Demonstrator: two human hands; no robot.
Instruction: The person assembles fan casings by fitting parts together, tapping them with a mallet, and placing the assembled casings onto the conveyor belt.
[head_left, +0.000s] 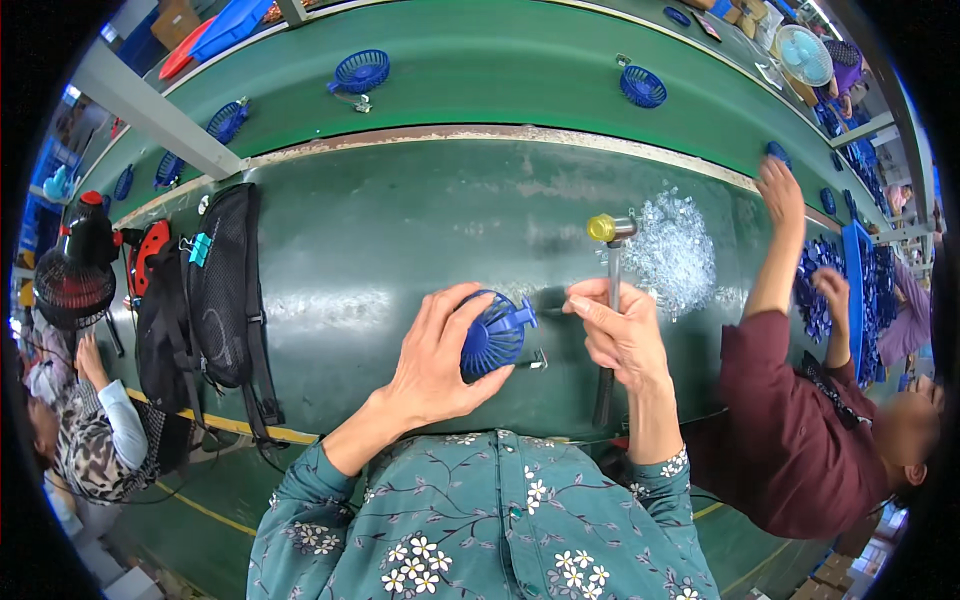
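Observation:
My left hand (437,352) is wrapped round a blue plastic fan cage (490,345) with ribs and a short stem pointing right. A small metal-and-white part with a wire (539,358) shows just beside the cage's lower right side. My right hand (625,328) is closed around the shaft of a hammer (614,262) with a yellow-tipped head and a dark handle end. Its thumb and forefinger are pinched together at the left; anything tiny between them is too small to name. Past the hammer head lies a pile of small clear plastic pieces (672,250).
A black mesh backpack (222,285) and a dark desk fan (75,265) stand at the left. Beyond the table's raised edge, a green conveyor (480,75) carries several blue fan cages. A co-worker in a maroon sleeve (755,360) reaches over at the right, near a blue crate (858,265).

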